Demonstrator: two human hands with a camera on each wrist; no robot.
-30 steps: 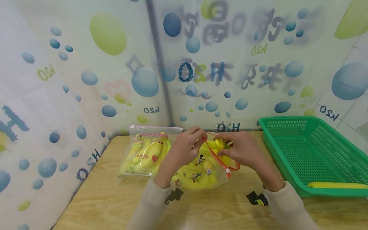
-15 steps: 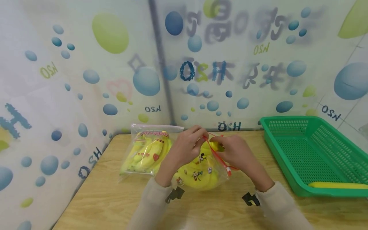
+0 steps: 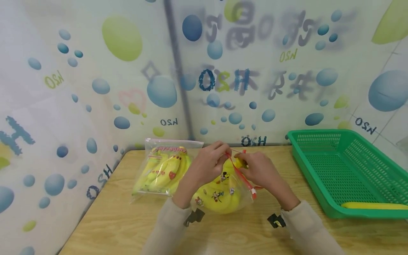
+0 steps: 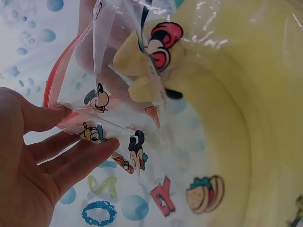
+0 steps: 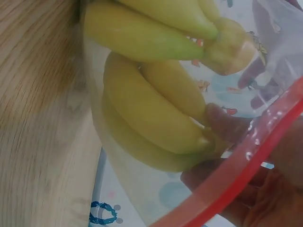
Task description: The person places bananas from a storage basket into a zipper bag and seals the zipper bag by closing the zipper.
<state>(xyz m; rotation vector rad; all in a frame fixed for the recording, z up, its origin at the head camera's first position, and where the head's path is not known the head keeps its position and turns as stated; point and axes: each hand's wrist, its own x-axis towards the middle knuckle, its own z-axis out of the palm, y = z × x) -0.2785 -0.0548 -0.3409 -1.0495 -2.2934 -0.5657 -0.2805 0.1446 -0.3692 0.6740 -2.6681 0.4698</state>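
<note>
In the head view, my left hand [image 3: 207, 164] pinches the red-edged mouth of a clear zip bag [image 3: 244, 179] printed with cartoon figures. The left wrist view shows its thumb and fingers [image 4: 90, 161] on the plastic beside the red strip. My right hand [image 3: 259, 170] reaches through the mouth, partly hidden behind the red strip. Inside, its thumb and fingers grip the stem end of a bunch of bananas [image 5: 151, 113]. Another bunch [image 5: 142, 33] lies in the same bag, above it in the right wrist view. A slider hangs at the bag's lower right corner.
Left of my hands, a second zip bag [image 3: 159, 173] with bananas lies flat on the wooden table [image 3: 105, 226]. A green plastic basket [image 3: 318, 184] stands at the right, with a long yellow thing [image 3: 373, 205] along its near side. A printed curtain [image 3: 204, 117] rises behind the table.
My right hand has moved left and into the bag, taking the bananas from the mouth further inside. My left hand keeps its hold on the edge.
</note>
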